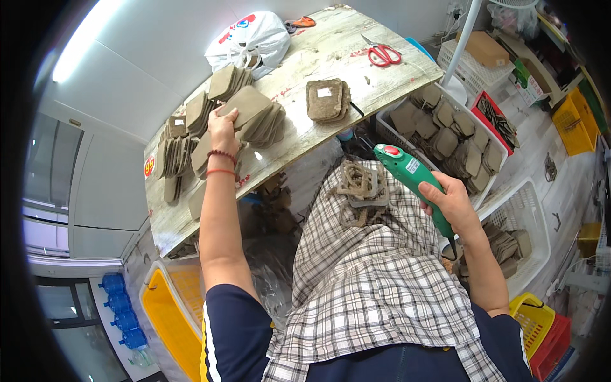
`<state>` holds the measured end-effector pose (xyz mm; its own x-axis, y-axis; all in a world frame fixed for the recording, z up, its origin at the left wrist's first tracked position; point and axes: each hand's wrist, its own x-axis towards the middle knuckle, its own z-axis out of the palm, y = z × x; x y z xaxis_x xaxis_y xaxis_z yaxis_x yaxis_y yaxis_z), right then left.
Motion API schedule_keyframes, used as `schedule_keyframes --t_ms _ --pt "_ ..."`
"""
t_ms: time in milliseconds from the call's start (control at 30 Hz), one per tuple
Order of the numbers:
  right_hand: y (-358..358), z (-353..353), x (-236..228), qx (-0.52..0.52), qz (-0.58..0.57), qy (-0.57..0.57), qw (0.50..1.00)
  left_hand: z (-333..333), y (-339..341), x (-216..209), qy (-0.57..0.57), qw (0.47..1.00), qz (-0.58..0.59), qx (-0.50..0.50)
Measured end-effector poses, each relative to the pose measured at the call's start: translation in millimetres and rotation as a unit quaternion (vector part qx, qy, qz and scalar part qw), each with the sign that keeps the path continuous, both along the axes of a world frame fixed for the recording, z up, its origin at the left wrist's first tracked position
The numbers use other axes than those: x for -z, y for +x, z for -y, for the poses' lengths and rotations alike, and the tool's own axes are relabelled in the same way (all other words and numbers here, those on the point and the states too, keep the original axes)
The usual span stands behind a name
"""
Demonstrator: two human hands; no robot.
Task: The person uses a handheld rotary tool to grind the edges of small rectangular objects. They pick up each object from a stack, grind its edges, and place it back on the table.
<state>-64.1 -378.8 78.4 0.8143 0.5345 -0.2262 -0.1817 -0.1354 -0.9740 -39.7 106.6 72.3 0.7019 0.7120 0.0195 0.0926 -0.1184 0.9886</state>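
Observation:
My left hand point(223, 130) reaches to the table and is closed on the edge of a brown, square pad with rounded corners point(247, 106), its thumb on top. That pad lies at the top of a fanned stack of similar pads point(266, 130). More pad stacks point(177, 157) stand beside and beyond my left wrist. In my right hand point(450, 202) is a green corded power tool point(412, 167) with a red button. It is held tilted over my lap, its front end toward the table edge. Frame-shaped brown offcuts point(358, 181) lie on my checked apron point(363, 280).
A separate pad stack point(327, 100) with a white label, red-handled scissors point(384, 55) and a white plastic bag point(248, 43) are on the table point(299, 67). At right are a white crate of pads point(503, 162) and another white basket point(538, 216). A yellow crate point(167, 318) stands at left.

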Motion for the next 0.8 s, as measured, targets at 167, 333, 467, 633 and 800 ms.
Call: schedule_keyframes --t_ms 167,333,467,633,800 --pt "-4.2 10.4 1.5 0.038 -0.005 -0.016 0.999 23.7 22.9 14.6 0.618 0.738 -0.198 -0.184" --pt "-3.4 18.0 8.0 0.064 -0.020 -0.011 0.998 124.2 69.9 44.2 0.597 0.795 -0.096 0.034" --pt "-5.8 12.7 6.4 0.052 -0.003 -0.016 0.999 169.1 95.2 81.0 0.452 0.864 -0.220 0.032" --pt "-7.0 11.9 4.9 0.073 -0.020 -0.011 0.997 153.4 94.9 64.9 0.302 0.941 -0.145 0.055" --pt "-3.2 -11.4 -2.4 0.091 0.032 -0.014 0.995 129.6 58.0 63.9 -0.167 0.945 0.273 0.064"
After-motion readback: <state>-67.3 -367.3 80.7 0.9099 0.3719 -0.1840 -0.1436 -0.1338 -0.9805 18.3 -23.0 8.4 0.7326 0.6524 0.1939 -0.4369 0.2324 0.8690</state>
